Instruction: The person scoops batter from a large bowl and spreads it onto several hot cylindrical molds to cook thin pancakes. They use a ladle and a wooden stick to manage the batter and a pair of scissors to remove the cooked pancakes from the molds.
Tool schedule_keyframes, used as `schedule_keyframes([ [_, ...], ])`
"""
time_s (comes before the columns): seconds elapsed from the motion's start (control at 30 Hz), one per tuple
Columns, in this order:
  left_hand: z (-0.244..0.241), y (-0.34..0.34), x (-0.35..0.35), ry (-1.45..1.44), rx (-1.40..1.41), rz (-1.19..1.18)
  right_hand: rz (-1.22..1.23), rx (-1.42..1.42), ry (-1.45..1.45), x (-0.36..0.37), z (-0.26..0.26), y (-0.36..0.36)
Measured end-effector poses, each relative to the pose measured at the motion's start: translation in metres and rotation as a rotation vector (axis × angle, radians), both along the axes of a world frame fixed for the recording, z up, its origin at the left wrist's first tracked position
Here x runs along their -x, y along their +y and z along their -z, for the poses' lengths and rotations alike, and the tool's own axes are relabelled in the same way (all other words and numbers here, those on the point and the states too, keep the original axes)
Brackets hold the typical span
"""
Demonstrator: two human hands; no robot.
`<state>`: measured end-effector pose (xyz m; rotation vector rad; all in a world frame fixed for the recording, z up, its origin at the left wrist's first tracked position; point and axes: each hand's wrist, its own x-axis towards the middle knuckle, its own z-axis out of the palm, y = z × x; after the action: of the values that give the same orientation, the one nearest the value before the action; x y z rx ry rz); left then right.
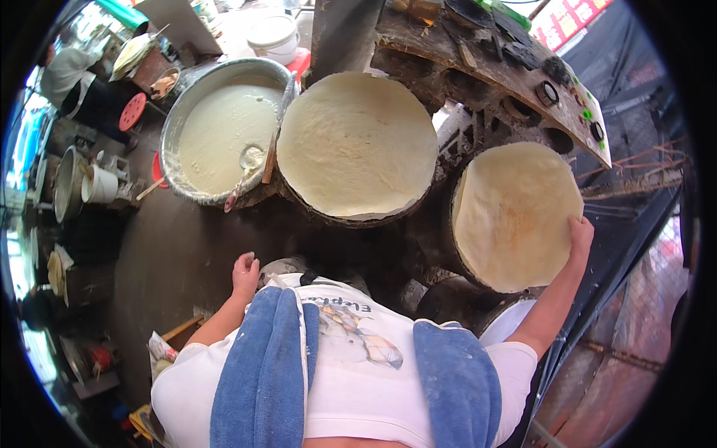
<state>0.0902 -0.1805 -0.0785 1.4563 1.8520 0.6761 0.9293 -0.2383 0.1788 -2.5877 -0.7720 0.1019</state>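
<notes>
My right hand (581,234) pinches the right edge of a thin round flatbread (518,218), which has browned patches in its middle. This sheet covers the right-hand round griddle (456,246), and a layer edge shows at its left. My left hand (245,274) hangs near my waist with its fingers curled; no held object can be made out. In front of me a second, paler flatbread (355,145) covers the middle griddle (364,222). To its left stands a large metal basin (168,162) of pale batter (224,129), with a ladle (246,168) in it.
A wooden scraper (270,159) rests between basin and middle griddle. Behind the griddles runs a cluttered wooden board (431,47). A lidded white bucket (273,39) stands beyond the basin. At far left are a person (67,78), a red stool (133,112) and a white bucket (101,185).
</notes>
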Motion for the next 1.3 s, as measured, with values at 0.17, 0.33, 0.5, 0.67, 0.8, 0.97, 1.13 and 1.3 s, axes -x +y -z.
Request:
schedule_keyframes([
  [0.17, -0.124, 0.146, -0.063, -0.349, -0.331, 0.195, -0.033, -0.165, -0.036, 0.123, -0.093, -0.004],
  [0.33, -0.133, 0.255, -0.1, -0.403, -0.119, 0.346, -0.108, -0.213, 0.034, 0.239, -0.184, 0.003],
  [0.5, -0.148, 0.285, -0.129, -0.072, -0.146, 0.484, -0.332, -0.105, 0.15, 0.341, -0.251, 0.06],
  [0.67, -0.153, 0.292, -0.138, 0.228, -0.182, 0.532, -0.667, 0.143, 0.177, 0.361, -0.23, 0.158],
  [0.8, -0.138, 0.304, -0.15, 0.239, -0.006, 0.529, -0.916, 0.272, 0.249, 0.36, -0.174, 0.242],
  [0.97, -0.116, 0.301, -0.165, -0.101, -0.084, 0.455, -1.07, 0.352, 0.374, 0.356, -0.104, 0.327],
  [1.13, -0.15, 0.277, -0.169, -0.745, 0.114, 0.224, -1.378, 0.483, 0.223, 0.377, -0.062, 0.396],
  [1.3, -0.148, 0.263, -0.17, -0.994, 0.188, 0.045, -1.442, 0.545, -0.047, 0.39, -0.016, 0.445],
])
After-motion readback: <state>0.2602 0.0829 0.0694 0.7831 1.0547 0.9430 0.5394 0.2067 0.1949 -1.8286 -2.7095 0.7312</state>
